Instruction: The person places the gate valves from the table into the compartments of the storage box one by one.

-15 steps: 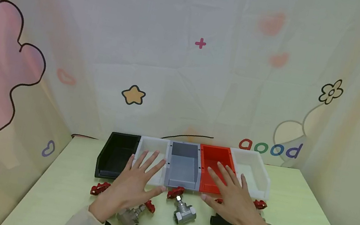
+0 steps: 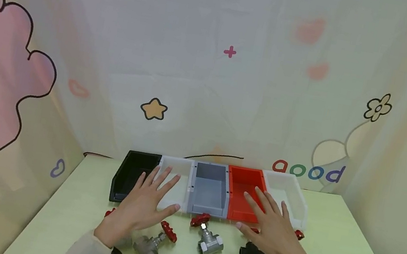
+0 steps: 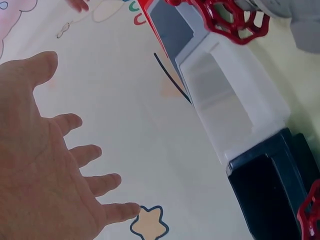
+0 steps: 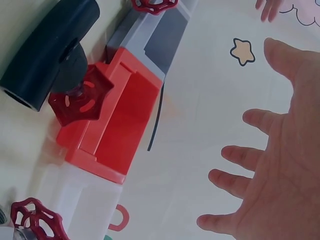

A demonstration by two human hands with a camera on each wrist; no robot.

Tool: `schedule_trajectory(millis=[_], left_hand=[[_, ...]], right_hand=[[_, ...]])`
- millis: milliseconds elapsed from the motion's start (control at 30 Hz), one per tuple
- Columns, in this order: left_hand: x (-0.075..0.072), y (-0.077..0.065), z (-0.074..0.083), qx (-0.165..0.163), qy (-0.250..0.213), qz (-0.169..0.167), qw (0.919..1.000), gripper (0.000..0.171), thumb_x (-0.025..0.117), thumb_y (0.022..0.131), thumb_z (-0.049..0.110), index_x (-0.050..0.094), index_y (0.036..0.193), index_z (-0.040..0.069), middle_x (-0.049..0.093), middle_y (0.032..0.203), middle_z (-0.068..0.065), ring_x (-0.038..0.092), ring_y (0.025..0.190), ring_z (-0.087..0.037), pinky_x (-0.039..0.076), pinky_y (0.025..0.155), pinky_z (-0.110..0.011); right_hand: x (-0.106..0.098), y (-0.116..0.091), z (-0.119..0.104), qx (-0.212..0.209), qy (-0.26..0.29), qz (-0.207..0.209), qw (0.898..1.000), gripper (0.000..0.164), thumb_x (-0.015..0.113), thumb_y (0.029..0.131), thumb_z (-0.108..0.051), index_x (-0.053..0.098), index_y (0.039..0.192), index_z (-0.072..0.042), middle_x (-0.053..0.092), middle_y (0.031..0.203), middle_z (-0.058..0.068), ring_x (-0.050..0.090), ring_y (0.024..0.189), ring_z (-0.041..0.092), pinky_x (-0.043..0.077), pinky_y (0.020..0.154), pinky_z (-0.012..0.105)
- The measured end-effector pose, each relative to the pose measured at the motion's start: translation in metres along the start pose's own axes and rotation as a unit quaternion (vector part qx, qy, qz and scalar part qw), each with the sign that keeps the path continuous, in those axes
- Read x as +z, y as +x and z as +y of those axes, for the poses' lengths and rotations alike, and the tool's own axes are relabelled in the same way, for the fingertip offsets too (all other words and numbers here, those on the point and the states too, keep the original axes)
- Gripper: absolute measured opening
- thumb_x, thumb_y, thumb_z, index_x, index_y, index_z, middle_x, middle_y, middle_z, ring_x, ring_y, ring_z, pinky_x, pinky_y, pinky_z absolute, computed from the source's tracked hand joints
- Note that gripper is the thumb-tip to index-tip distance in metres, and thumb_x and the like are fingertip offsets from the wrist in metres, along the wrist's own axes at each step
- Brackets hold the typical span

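My left hand [image 2: 142,207], fingers spread, hovers before the black bin [image 2: 123,185] and the left white bin [image 2: 183,173]. Below it lie a metal valve [image 2: 146,248] with a red handwheel [image 2: 168,232] and another valve, mostly hidden by the wrist. My right hand [image 2: 275,235] is also spread, in front of the red bin [image 2: 245,179] and the right white bin [image 2: 286,191]. Near its thumb lies a black valve [image 2: 252,253], its red wheel partly covered. Between the hands rests a silver valve [image 2: 210,244] with a red handwheel. Both hands hold nothing.
A grey bin [image 2: 209,194] stands mid-row, the bins side by side at the back of the pale green table [image 2: 333,250]. Behind hangs a printed curtain [image 2: 204,77]. Past the right hand shows another red handwheel [image 2: 299,235], its valve hidden.
Both hands have drawn slightly apart, the left one leftward and the right one rightward. The head view has shifted a little. The valves and bins stay put.
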State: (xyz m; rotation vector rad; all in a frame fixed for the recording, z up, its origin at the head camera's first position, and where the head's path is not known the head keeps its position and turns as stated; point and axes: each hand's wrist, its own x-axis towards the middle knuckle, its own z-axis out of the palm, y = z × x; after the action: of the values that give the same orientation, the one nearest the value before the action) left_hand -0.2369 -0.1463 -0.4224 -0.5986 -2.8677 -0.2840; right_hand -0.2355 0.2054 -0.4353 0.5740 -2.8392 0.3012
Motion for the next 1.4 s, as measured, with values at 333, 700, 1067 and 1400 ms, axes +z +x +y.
schedule_trajectory(millis=[333,700,1067,1400], left_hand=[[-0.004,0.001,-0.015,-0.021,-0.014,0.020,0.9995,0.077,0.048,0.094,0.062,0.017,0.158,0.032,0.007,0.167,0.000,0.006,0.154,-0.035,0.013,0.120,-0.063],[-0.004,-0.001,-0.036,-0.041,-0.014,0.024,0.9988,0.077,0.052,0.094,0.059,0.020,0.158,0.029,0.013,0.166,-0.007,0.011,0.152,-0.040,0.016,0.117,-0.066],[0.002,0.001,-0.061,-0.069,-0.020,0.020,0.9972,0.080,0.056,0.094,0.055,0.020,0.158,0.026,0.016,0.165,-0.012,0.015,0.149,-0.046,0.024,0.112,-0.070],[0.000,0.000,-0.076,-0.084,-0.021,0.023,0.9960,0.079,0.057,0.094,0.052,0.023,0.158,0.021,0.017,0.164,-0.016,0.018,0.148,-0.049,0.029,0.110,-0.069]], right_hand=[[-0.001,-0.003,0.008,0.014,0.012,-0.005,1.000,0.082,0.063,0.085,-0.059,0.035,0.154,-0.024,0.026,0.161,0.014,0.022,0.145,0.042,0.015,0.110,0.076],[-0.001,-0.006,0.014,0.029,0.003,-0.007,1.000,0.083,0.066,0.084,-0.057,0.037,0.153,-0.022,0.026,0.161,0.015,0.023,0.145,0.044,0.014,0.111,0.075],[0.002,-0.016,0.028,0.033,-0.004,-0.009,0.999,0.082,0.065,0.084,-0.059,0.039,0.152,-0.022,0.029,0.160,0.015,0.025,0.144,0.044,0.015,0.110,0.075],[0.000,-0.025,0.041,0.052,-0.005,-0.008,0.999,0.083,0.063,0.084,-0.062,0.039,0.152,-0.021,0.032,0.158,0.017,0.027,0.142,0.046,0.016,0.109,0.077]])
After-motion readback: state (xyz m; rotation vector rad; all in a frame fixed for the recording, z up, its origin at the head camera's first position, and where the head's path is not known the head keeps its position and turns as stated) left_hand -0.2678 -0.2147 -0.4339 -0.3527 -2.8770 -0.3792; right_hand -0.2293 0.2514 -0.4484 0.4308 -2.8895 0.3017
